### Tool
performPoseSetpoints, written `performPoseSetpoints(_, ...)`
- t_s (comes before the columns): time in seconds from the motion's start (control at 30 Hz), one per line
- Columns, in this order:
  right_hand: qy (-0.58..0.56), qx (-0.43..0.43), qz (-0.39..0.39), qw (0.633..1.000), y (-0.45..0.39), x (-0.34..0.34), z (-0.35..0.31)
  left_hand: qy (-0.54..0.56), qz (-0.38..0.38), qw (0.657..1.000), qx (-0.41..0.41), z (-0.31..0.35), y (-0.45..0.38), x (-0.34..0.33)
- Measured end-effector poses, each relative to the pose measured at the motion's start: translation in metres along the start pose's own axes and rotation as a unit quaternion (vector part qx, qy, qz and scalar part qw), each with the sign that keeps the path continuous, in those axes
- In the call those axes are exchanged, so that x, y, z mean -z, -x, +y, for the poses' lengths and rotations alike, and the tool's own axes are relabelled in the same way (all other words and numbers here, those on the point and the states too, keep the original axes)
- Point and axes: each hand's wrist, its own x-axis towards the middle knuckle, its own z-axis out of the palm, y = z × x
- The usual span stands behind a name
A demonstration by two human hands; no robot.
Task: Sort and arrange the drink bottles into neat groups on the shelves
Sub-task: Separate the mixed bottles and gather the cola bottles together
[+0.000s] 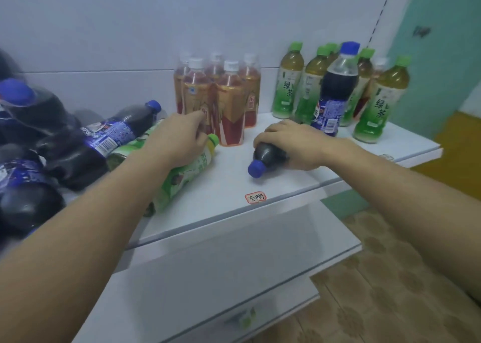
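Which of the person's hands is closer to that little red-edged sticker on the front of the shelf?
The right hand. It grips a lying cola bottle just above and right of the sticker. The left hand rests farther off, up to the sticker's left, on a lying green tea bottle.

On the top shelf (286, 186), a cluster of upright tea bottles (221, 95) stands far, at the middle. Right of it stands a second upright group (338, 90). A heap of lying bottles (52, 147) fills the left. My left hand (177, 137) rests on one lying bottle (187, 176); my right hand (299, 145) lies over another (265, 158), nearer than both groups. Lower shelves (234, 264) lie beneath.
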Motion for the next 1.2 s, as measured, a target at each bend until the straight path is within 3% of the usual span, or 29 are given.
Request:
performPoseSetpoints(0.13, -0.189, -0.014, 0.121, 0.974, -0.006, 0.010, 0.005, -0.004, 0.000, 1.000, 0.001, 0.001, -0.002, -0.004)
performPoseSetpoints(0.23, -0.323, -0.073, 0.193, 0.924, -0.011, 0.028, 0.013, 0.011, 0.003, 1.000, 0.004, -0.002, -0.003, -0.005)
performPoseSetpoints(0.47, -0.523, -0.273, 0.233, 0.773, -0.029, 0.041, 0.017, 0.028, -0.007, 1.000, 0.010, -0.003, -0.003, -0.002)
performPoseSetpoints(0.77, -0.470, -0.303, 0.300, 0.773, -0.027, 0.024, 0.010, 0.042, -0.023, 0.999, 0.021, -0.005, -0.003, 0.002)
performPoseSetpoints(0.87, -0.409, -0.288, 0.431, 0.751, -0.010, 0.001, -0.013, 0.047, -0.018, 0.998, 0.031, -0.004, -0.003, 0.003)
performPoseSetpoints(0.93, -0.362, -0.214, 0.498, 0.759, -0.003, -0.020, -0.042, 0.048, -0.008, 0.998, 0.046, -0.005, -0.001, 0.005)
performPoseSetpoints(1.0, -0.383, -0.157, 0.449, 0.792, -0.006, -0.034, -0.068, 0.053, -0.004, 0.997, 0.064, -0.006, 0.000, 0.008)
performPoseSetpoints(1.13, -0.477, -0.165, 0.147, 0.851, -0.033, -0.030, -0.093, 0.059, 0.009, 0.994, 0.092, 0.003, 0.003, 0.010)
performPoseSetpoints(1.2, -0.477, -0.149, 0.102, 0.860, -0.045, -0.025, -0.099, 0.084, 0.014, 0.990, 0.112, 0.007, 0.004, 0.010)
